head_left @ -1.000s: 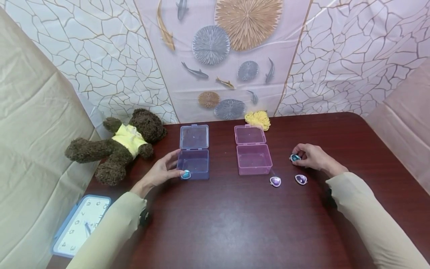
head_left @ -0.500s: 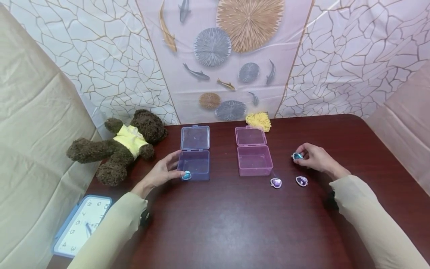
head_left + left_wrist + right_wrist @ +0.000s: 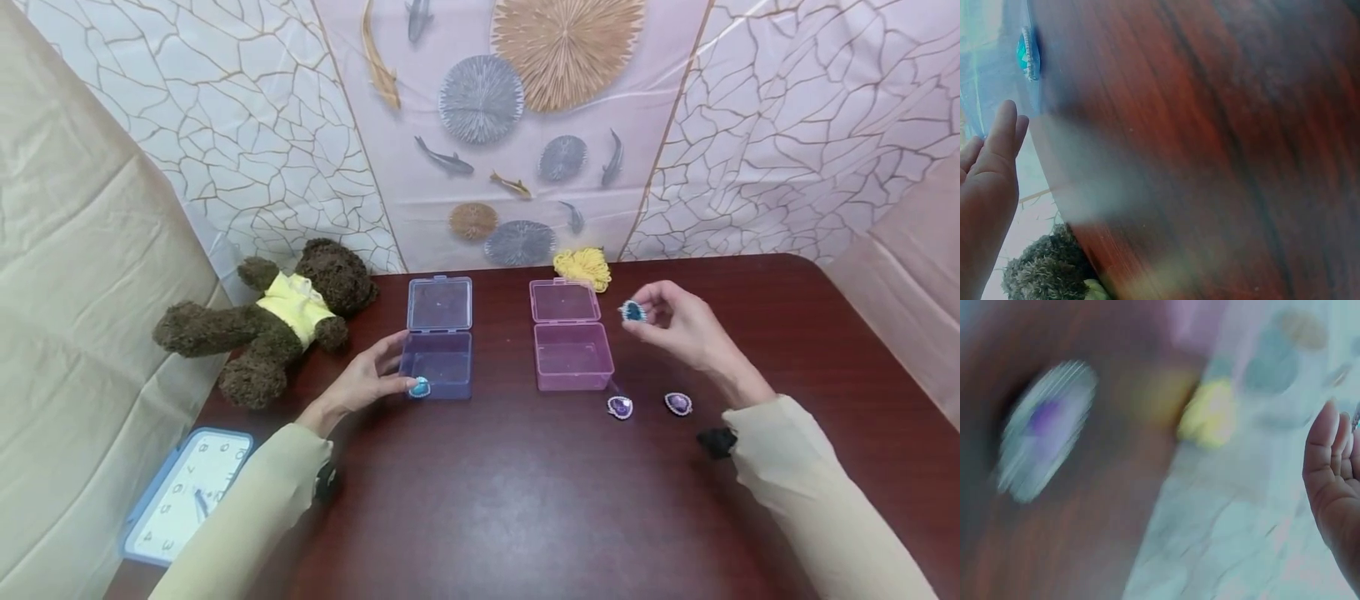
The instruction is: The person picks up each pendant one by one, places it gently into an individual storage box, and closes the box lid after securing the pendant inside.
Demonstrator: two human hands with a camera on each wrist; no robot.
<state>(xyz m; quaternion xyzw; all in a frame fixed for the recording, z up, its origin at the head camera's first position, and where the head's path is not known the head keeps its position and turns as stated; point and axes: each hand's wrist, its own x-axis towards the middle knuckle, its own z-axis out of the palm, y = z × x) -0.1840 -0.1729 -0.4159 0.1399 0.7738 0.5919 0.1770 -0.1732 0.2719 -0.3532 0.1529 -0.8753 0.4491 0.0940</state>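
Note:
On the left, the blue see-through box (image 3: 437, 367) stands with its lid back. My left hand (image 3: 358, 385) rests at its left side, fingers along the wall and thumb at the front corner. Near that thumb lies a teal heart-shaped gem (image 3: 419, 387), seen through the box wall in the left wrist view. My right hand (image 3: 686, 329) pinches another teal heart gem (image 3: 633, 312) with a beaded rim, raised to the right of the pink open box (image 3: 573, 358). Two purple heart gems, one (image 3: 620, 407) by the pink box and one (image 3: 678, 404) farther right, lie on the table.
A brown teddy bear (image 3: 277, 321) in a yellow top lies at the back left. A blue-framed clock (image 3: 187, 496) is beside my left sleeve. Yellow yarn (image 3: 585, 268) sits behind the pink box, near the wall hanging (image 3: 517, 200).
My right hand has lifted the teal gem and carried it left and away from me, towards the pink box. My left hand stays at the blue box.

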